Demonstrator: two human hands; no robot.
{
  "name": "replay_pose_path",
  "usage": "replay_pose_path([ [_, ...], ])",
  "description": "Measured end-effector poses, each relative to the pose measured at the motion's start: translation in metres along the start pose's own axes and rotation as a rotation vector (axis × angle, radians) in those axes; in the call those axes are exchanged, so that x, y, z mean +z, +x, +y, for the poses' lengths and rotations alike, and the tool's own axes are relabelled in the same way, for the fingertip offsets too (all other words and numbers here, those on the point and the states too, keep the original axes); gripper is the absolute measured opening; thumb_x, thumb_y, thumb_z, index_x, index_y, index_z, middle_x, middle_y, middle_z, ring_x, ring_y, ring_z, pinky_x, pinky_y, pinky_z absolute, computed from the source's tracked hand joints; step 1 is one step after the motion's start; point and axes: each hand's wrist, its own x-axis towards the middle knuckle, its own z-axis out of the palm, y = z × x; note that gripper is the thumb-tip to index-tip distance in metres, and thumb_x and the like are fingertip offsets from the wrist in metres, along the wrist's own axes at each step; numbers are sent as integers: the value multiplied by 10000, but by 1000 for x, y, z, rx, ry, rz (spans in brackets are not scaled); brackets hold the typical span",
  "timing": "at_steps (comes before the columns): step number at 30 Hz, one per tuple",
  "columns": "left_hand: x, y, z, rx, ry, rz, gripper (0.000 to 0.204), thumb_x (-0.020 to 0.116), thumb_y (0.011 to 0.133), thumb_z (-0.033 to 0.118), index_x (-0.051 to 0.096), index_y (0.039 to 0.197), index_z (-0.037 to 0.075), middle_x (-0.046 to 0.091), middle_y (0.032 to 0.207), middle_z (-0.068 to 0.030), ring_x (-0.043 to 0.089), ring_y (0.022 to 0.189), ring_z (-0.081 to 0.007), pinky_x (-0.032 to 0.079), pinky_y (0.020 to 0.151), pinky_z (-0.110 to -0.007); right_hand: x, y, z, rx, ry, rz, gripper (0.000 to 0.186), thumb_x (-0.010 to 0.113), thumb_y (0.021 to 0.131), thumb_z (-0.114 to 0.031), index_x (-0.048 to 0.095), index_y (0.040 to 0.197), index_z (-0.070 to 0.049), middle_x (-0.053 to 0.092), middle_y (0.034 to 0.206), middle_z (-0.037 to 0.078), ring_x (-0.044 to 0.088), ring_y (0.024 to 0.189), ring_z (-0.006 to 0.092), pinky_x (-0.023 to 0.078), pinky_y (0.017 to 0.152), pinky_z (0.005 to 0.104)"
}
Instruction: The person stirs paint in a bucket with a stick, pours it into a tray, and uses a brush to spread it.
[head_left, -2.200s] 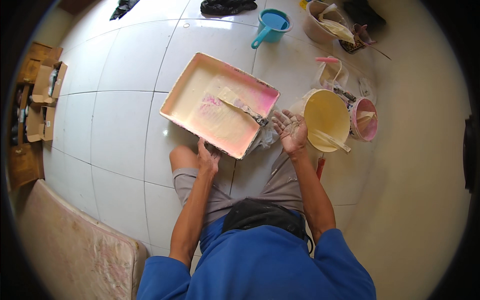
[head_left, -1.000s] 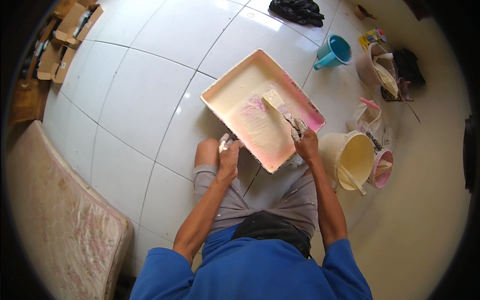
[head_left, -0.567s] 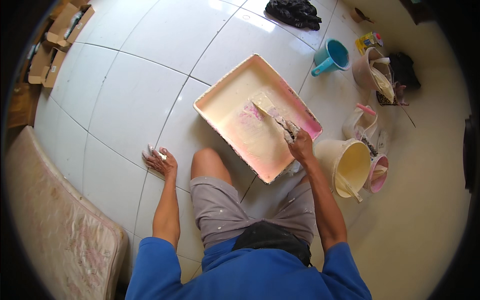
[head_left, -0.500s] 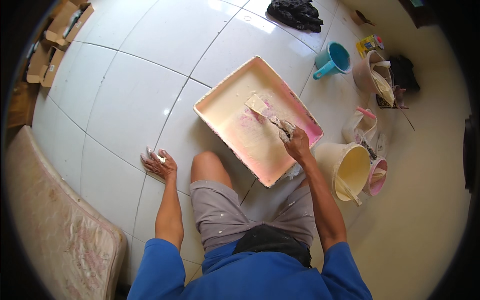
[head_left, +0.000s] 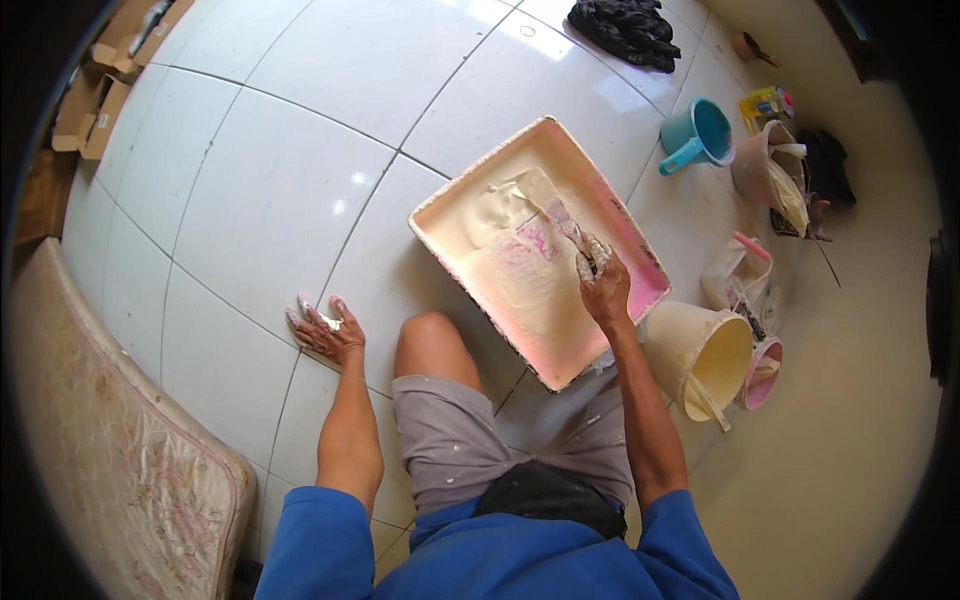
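Note:
My right hand (head_left: 605,285) is closed around the handle of a paste-smeared putty knife (head_left: 558,212). The knife's blade lies in a shallow rectangular tray (head_left: 472,291) in front of me. Cream-coloured paste (head_left: 500,215) covers much of the tray's bottom and is heaped in folds around and beyond the blade. Pink streaks show through beside the blade and along the right wall. My left hand (head_left: 330,332) rests on the tiled floor to the left of the tray, fingers spread, with white paste on some fingers. It holds nothing.
Right of the tray stand a cream bucket (head_left: 690,350), a small pink bucket (head_left: 762,375), a teal dipper (head_left: 697,135) and a pinkish pail (head_left: 762,170). A black plastic bag (head_left: 625,32) lies at the far side. A mattress (head_left: 130,440) and cardboard boxes (head_left: 100,125) are at left.
The knife has worked through the paste, which now stands in thicker folds near the tray's far left side. My left hand stays on the floor. The whole view has shifted slightly.

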Motion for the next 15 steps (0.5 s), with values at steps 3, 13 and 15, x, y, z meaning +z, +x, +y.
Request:
replay_pose_path([
  [3, 3, 2, 4, 4, 14, -7, 687, 461, 838, 548, 381, 1344, 89, 273, 1393, -215, 247, 1288, -346, 217, 1045, -481, 6, 4, 5, -12, -54, -26, 333, 574, 814, -87, 584, 1145, -51, 608, 1054, 180, 594, 932, 334, 465, 810, 354],
  [13, 1, 4, 4, -15, 5, -19, 704, 461, 823, 570, 388, 1341, 98, 265, 1400, -206, 248, 1287, -355, 226, 1029, -505, 20, -5, -4, 42, 74, -41, 313, 596, 801, -95, 599, 1111, -52, 623, 1004, 166, 613, 887, 319, 477, 773, 350],
  [15, -1, 5, 0, -25, 9, -30, 710, 463, 820, 573, 389, 1340, 96, 262, 1397, -219, 247, 1286, -362, 226, 1029, -507, 23, -10, -10, 73, 125, -155, 311, 590, 804, -103, 598, 1111, -51, 624, 995, 168, 614, 877, 318, 474, 769, 352],
])
